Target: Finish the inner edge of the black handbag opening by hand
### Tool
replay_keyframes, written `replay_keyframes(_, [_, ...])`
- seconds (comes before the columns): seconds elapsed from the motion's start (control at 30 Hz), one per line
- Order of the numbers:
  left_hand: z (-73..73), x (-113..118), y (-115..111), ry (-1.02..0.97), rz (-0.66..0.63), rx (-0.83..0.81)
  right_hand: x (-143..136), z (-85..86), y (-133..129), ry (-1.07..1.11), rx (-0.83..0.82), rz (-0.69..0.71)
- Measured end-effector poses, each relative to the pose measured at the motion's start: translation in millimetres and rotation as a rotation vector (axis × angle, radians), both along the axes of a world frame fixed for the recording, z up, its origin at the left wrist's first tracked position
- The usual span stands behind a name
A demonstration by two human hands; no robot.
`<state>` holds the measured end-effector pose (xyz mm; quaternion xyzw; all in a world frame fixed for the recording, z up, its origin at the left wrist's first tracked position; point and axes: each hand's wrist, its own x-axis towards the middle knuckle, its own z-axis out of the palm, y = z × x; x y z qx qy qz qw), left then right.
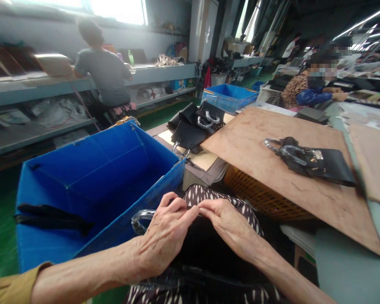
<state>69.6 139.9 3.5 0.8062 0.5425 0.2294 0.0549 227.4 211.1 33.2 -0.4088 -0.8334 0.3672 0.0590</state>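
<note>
A black bag (209, 249) lies on the person's lap, over patterned dark trousers. A clear-wrapped handle (141, 220) sticks out at its left side. My left hand (169, 232) has its fingers curled and pressed on the bag's upper edge. From the right, my right hand (226, 223) pinches the same edge, its fingertips meeting those of my left hand. The exact bit of the bag between the fingertips is hidden. On the brown board (240, 143) to the right lies another black handbag (329, 164) with wrapped handles and metal fittings.
A large blue bin (98, 169) stands at the left, with a black strap over its wall. Several black bags (190, 131) are piled ahead, before a second blue bin (228, 96). A yellow crate (259, 194) sits under the board. People work at benches behind.
</note>
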Motion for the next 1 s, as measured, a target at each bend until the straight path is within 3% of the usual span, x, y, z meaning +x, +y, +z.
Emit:
replay_keyframes(0.13, [-3.8, 0, 0, -0.038, 0.061, 0.014, 2, 5.7, -3, 0.052, -0.079, 0.052])
replay_keyframes(0.3, [-5.2, 1, 2, -0.165, 0.079, 0.020, -1, 3.2, -8, -0.033, -0.011, -0.033])
replay_keyframes(0.57, [-3.4, -6, 6, -0.390, 0.135, -0.041, -2, 0.3, -8, -0.045, 0.001, -0.021])
replay_keyframes(0.63, [1.3, -13, 10, -0.373, 0.155, -0.164, -3, 1.5, -8, -0.061, -0.001, -0.006])
replay_keyframes(0.77, [10.6, -30, 17, -0.397, 0.146, -0.568, -5, 1.1, -9, -0.074, -0.005, -0.017])
replay_keyframes(1.0, [16.2, -45, 20, -0.573, 0.041, -0.757, -7, -3.6, -10, -0.073, 0.033, 0.016])
